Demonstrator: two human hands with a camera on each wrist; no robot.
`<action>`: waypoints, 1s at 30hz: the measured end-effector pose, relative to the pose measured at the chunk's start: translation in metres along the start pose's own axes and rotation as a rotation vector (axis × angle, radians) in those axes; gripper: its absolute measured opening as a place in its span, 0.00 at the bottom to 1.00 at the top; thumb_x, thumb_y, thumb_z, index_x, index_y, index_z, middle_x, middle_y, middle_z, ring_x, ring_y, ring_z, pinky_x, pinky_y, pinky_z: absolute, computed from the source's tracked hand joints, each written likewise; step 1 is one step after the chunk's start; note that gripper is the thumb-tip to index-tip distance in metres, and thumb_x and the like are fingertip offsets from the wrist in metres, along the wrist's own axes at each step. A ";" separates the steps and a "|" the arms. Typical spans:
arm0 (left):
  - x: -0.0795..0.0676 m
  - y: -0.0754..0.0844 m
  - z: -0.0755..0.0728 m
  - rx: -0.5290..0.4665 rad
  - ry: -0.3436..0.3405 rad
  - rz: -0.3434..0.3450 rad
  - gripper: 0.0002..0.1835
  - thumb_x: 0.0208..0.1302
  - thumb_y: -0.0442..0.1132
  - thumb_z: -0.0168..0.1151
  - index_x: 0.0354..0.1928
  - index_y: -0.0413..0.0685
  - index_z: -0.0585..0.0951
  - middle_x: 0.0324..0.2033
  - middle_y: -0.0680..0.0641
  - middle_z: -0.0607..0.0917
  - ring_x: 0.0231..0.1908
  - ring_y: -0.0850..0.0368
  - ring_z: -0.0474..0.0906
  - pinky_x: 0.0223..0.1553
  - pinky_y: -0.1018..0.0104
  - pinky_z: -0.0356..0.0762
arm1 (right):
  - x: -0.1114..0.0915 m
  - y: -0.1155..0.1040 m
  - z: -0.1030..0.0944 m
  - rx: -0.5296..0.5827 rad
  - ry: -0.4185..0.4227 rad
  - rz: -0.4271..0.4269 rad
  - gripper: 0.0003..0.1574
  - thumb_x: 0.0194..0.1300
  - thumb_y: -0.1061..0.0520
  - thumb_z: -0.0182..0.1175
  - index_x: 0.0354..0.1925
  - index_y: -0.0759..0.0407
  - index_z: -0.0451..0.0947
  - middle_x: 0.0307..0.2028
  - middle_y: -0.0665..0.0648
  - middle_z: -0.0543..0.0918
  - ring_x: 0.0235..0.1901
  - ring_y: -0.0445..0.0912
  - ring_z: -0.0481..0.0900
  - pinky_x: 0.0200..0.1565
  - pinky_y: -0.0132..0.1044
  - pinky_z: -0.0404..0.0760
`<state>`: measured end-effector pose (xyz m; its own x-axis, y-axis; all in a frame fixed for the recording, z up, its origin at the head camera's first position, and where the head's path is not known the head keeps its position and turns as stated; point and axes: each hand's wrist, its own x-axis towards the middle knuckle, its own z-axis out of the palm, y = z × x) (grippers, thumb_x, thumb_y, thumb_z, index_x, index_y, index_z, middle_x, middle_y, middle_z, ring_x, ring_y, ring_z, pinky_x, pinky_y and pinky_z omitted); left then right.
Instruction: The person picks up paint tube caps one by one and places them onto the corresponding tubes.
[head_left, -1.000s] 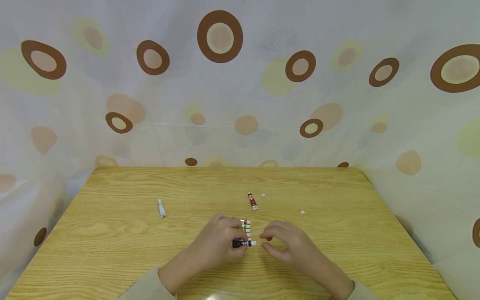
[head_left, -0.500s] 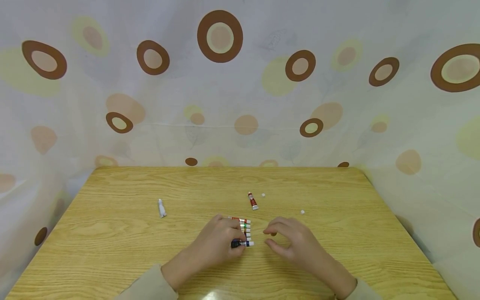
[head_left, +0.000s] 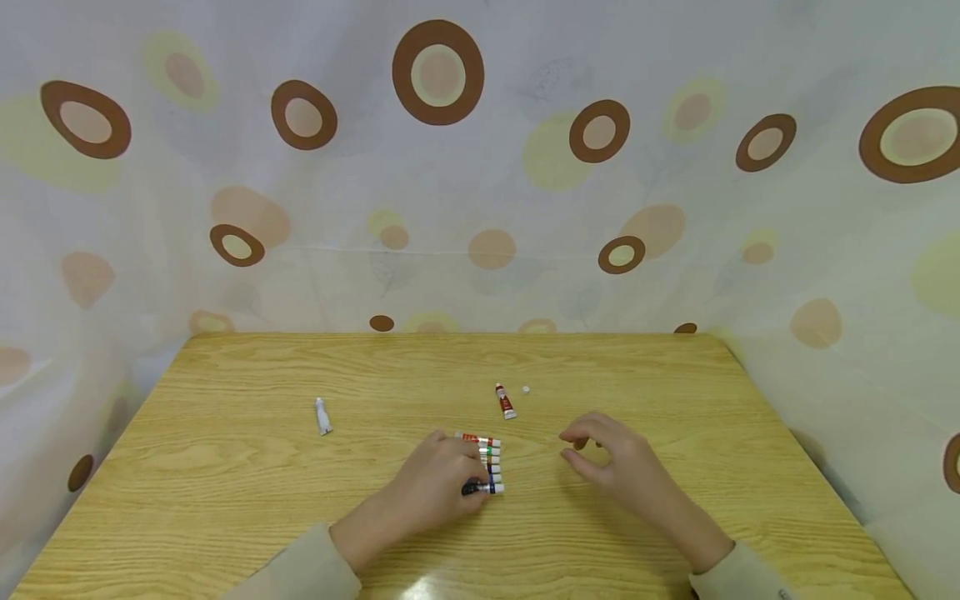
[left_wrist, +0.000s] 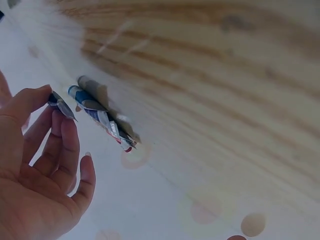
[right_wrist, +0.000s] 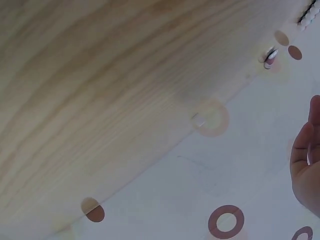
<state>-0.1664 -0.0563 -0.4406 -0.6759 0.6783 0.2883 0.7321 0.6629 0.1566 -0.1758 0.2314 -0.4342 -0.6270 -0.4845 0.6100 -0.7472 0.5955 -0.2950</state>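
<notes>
My left hand pinches a dark blue-black paint tube with a white cap, between thumb and fingertips. The left wrist view has the dark tube slightly apart from the row of paint tubes. That row of several tubes, white caps pointing right, lies side by side beyond the held one, its left part covered by my fingers. To its right, my right hand hovers over the table with thumb and fingers bent and parted, nothing between them. Only part of the right hand enters the right wrist view.
On the wood-grained table a dark red tube lies behind the row, with a small white cap beside it. A white tube lies at the left. A patterned curtain surrounds the table's back and sides.
My right hand has moved right and away from the tubes, now hiding the white cap on that side. My left hand has shifted the dark tube slightly left, in line with the row.
</notes>
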 end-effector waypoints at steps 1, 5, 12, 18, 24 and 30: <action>0.000 0.000 0.000 0.005 -0.006 0.000 0.05 0.58 0.48 0.77 0.33 0.58 0.92 0.31 0.59 0.89 0.31 0.69 0.80 0.38 0.68 0.73 | -0.001 0.002 -0.001 -0.007 -0.001 0.016 0.20 0.51 0.68 0.76 0.40 0.52 0.84 0.36 0.46 0.86 0.34 0.39 0.81 0.37 0.32 0.83; 0.001 0.001 0.000 0.020 -0.029 -0.005 0.05 0.58 0.48 0.76 0.33 0.59 0.92 0.30 0.60 0.88 0.30 0.70 0.78 0.37 0.69 0.71 | -0.003 0.012 -0.006 -0.039 -0.003 0.056 0.18 0.51 0.69 0.76 0.39 0.54 0.84 0.37 0.48 0.86 0.33 0.39 0.81 0.34 0.38 0.83; 0.002 0.003 0.002 0.035 -0.031 0.016 0.04 0.57 0.47 0.77 0.30 0.58 0.91 0.28 0.60 0.85 0.27 0.70 0.72 0.32 0.73 0.61 | -0.008 0.028 -0.016 -0.069 -0.020 0.142 0.16 0.54 0.69 0.75 0.40 0.57 0.85 0.37 0.51 0.87 0.33 0.40 0.82 0.35 0.36 0.82; 0.003 0.003 0.004 0.036 -0.034 0.026 0.05 0.56 0.46 0.78 0.30 0.57 0.91 0.28 0.59 0.85 0.27 0.70 0.72 0.31 0.72 0.64 | -0.011 0.043 -0.023 -0.093 -0.021 0.201 0.14 0.56 0.68 0.74 0.40 0.57 0.85 0.35 0.49 0.86 0.32 0.41 0.82 0.34 0.33 0.79; 0.003 0.003 0.006 0.040 -0.025 0.036 0.06 0.56 0.46 0.79 0.28 0.56 0.90 0.26 0.59 0.84 0.25 0.71 0.71 0.33 0.70 0.72 | -0.018 0.057 -0.025 -0.112 -0.065 0.296 0.11 0.59 0.63 0.74 0.42 0.58 0.85 0.36 0.49 0.86 0.33 0.37 0.81 0.35 0.33 0.79; 0.003 0.005 0.007 0.066 -0.018 0.045 0.07 0.56 0.45 0.78 0.26 0.55 0.89 0.25 0.59 0.83 0.26 0.70 0.71 0.34 0.69 0.75 | -0.018 0.068 -0.029 -0.095 -0.174 0.437 0.16 0.63 0.62 0.71 0.49 0.63 0.84 0.41 0.55 0.86 0.36 0.43 0.82 0.38 0.36 0.80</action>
<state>-0.1654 -0.0490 -0.4452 -0.6443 0.7129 0.2769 0.7549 0.6508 0.0807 -0.2090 0.2999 -0.4441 -0.9115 -0.2712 0.3093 -0.3873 0.8192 -0.4229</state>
